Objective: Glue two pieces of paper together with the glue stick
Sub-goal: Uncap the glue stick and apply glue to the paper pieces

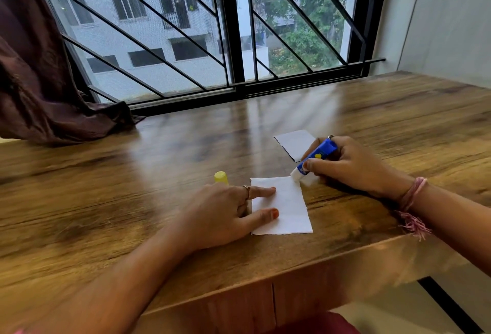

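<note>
A white piece of paper point(288, 210) lies flat on the wooden table point(132, 201) in front of me. My left hand point(225, 214) presses its left edge down with straight fingers. My right hand point(348, 166) grips a blue glue stick point(316, 155), tilted, with its white tip touching the paper's top right corner. A second white piece of paper point(293, 142) lies farther back, partly hidden behind the glue stick and my right hand. The yellow cap point(221, 177) stands on the table just behind my left hand.
A barred window point(233, 28) runs along the table's far edge. A dark brown curtain point(39, 81) drapes onto the table at the back left. A wall stands at the right. The table's front edge is close to me.
</note>
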The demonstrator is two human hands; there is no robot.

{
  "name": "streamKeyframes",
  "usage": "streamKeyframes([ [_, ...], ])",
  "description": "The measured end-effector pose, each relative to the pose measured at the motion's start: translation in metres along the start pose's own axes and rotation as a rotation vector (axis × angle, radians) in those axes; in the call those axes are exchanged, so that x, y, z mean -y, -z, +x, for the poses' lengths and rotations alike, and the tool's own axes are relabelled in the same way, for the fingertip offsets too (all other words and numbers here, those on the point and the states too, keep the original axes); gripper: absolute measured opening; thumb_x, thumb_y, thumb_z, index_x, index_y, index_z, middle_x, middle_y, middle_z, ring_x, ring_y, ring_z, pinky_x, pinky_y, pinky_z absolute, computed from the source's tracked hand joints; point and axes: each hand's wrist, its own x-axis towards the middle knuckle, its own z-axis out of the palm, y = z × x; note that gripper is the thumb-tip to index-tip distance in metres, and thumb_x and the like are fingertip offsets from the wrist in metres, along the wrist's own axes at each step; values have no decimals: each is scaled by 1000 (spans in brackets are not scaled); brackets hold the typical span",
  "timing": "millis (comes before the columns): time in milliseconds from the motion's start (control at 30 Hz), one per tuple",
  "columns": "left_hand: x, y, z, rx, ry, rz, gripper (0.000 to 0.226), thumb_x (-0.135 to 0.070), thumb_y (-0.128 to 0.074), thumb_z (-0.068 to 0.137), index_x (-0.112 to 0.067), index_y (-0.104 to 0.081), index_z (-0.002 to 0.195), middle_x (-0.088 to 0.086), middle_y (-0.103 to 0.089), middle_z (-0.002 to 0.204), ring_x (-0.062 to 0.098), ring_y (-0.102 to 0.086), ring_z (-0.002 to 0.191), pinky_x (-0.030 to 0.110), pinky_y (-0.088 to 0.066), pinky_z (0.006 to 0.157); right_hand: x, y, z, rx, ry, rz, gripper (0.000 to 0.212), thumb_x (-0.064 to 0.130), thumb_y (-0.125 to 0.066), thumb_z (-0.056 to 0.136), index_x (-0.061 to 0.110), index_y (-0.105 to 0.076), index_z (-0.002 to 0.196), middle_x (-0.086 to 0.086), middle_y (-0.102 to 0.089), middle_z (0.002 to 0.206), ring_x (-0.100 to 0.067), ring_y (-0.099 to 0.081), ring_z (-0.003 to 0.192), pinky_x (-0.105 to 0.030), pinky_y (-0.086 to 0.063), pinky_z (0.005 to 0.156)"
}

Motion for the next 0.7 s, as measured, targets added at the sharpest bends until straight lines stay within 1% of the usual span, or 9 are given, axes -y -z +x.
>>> streamKeyframes([
  [67,0,0,0,4,0,7,49,-72,-39,81,-52,-51,123,-28,-48,56,-9,-49,56,5,-34,59,1,0,-2,50,7,15,6,23,-69,82,17,-68,82,1,-60,54,-6,-52,46,-18,-42,47],
  [167,0,0,0,4,-1,24,50,-73,-38,81,-52,-50,125,-27,-48,56,-8,-49,57,6,-34,56,-2,-1,0,-8,8,44,8,22,-68,81,14,-68,83,5,-60,52,-3,-53,45,-14,-41,46],
  [233,0,0,0,1,3,23,52,-74,-37,80,-52,-50,125,-26,-48,55,-8,-50,58,6,-34,58,-3,0,0,-21,11,19,9,22,-69,82,14,-68,84,3,-59,54,-6,-53,47,-16,-41,47],
  [300,0,-1,0,-3,1,20,52,-74,-37,80,-52,-51,125,-27,-48,56,-8,-50,59,6,-34,62,-2,0,-2,43,32,15,4,20,-69,83,16,-68,83,-2,-59,56,-10,-52,47,-21,-42,48],
  [367,0,-1,0,-11,-5,19,50,-72,-38,81,-52,-51,125,-30,-48,57,-10,-50,59,5,-33,63,-2,0,-3,76,46,51,2,15,-69,83,14,-68,82,-2,-58,55,-9,-50,46,-21,-41,45],
  [500,1,-1,-1,-26,-5,26,49,-72,-39,81,-53,-50,125,-27,-49,58,-10,-50,60,5,-33,63,-4,0,0,5,48,23,8,17,-69,83,9,-67,82,3,-54,52,-6,-49,45,-20,-39,47],
  [533,1,-1,-1,-22,-5,24,48,-72,-40,81,-53,-50,125,-27,-49,58,-10,-50,59,6,-34,63,-4,0,0,25,58,29,8,18,-70,83,11,-67,83,1,-55,52,-9,-49,45,-23,-39,47],
  [633,2,-1,0,-15,-3,22,48,-72,-40,82,-53,-50,125,-21,-48,53,-8,-50,57,6,-34,61,0,0,-3,90,94,18,9,26,-68,78,18,-67,82,-16,-61,63,-29,-53,52,-38,-44,52],
  [700,2,-1,0,-20,-1,23,48,-72,-41,81,-53,-50,125,-16,-46,50,-6,-50,57,8,-34,59,-1,1,-3,67,90,24,8,25,-69,79,18,-67,82,-10,-59,59,-24,-50,48,-36,-43,50],
])
